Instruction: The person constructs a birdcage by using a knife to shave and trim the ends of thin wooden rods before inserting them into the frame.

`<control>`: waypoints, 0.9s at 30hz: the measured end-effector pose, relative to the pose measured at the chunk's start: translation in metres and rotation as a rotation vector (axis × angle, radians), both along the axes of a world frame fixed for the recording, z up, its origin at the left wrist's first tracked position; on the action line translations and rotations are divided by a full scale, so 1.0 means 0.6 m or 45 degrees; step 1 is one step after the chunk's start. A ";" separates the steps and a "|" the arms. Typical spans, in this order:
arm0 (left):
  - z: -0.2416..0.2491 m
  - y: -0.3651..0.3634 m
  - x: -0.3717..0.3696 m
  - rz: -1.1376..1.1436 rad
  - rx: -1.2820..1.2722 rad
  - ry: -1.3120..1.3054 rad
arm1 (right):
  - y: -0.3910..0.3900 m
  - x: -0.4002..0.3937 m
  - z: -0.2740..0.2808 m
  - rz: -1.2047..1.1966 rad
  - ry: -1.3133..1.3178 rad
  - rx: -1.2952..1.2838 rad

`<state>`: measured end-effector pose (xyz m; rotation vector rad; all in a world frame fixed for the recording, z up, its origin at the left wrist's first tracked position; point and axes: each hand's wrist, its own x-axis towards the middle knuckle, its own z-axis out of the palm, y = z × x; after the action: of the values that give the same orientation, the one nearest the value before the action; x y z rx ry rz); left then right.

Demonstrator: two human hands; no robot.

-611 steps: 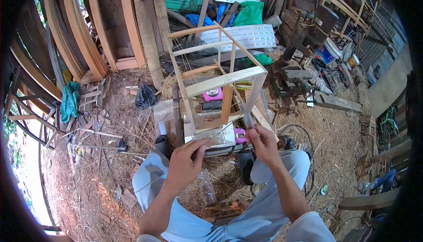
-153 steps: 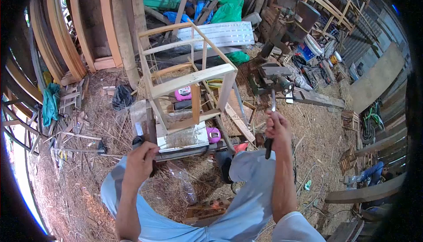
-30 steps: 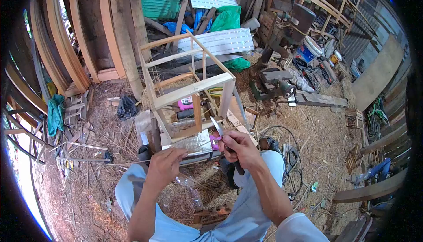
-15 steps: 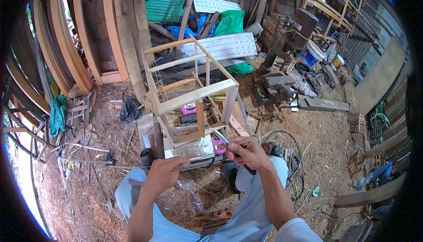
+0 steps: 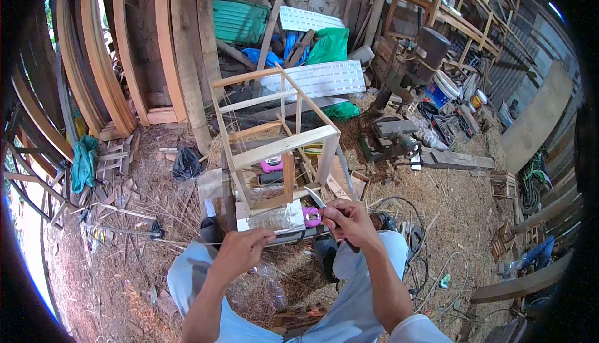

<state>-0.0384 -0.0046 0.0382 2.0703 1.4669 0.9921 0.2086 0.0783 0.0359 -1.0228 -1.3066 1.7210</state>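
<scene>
My left hand (image 5: 242,252) is closed, thumb and fingers pinching a thin strip (image 5: 187,241) that runs off to the left. My right hand (image 5: 350,223) grips a knife (image 5: 316,198), its pale blade pointing up and left and its dark handle showing below the fist. Blade and left fingertips are apart. Just beyond both hands stands a small wooden frame (image 5: 284,147) of light bars. A pink tape measure (image 5: 312,217) sits beside the right fingers, on or near a whitish board (image 5: 271,217).
Shavings and scraps cover the ground (image 5: 125,280). A green metal vise (image 5: 390,140) stands right of the frame. A cable (image 5: 424,243) curls by my right knee. Curved wooden frames (image 5: 93,56) lean at left, and green bags (image 5: 329,44) lie at the back.
The view has tilted slightly, so the scene sits a little lower. My left hand has shifted slightly right, closer to the right hand. Both hands keep their holds on strip and knife.
</scene>
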 end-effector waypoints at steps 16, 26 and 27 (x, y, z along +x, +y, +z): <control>-0.006 -0.001 -0.070 0.311 0.118 0.001 | 0.055 0.115 -0.016 -0.550 0.234 0.139; 0.007 0.000 -0.012 0.207 0.060 0.074 | -0.012 0.008 0.003 -0.121 0.490 -0.067; 0.006 0.003 -0.007 0.204 0.085 0.093 | -0.015 0.009 0.008 -0.124 0.486 -0.061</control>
<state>-0.0424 -0.0025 0.0418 2.0811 1.6807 1.0490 0.2140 0.0695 0.0408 -0.7243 -0.9612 1.7730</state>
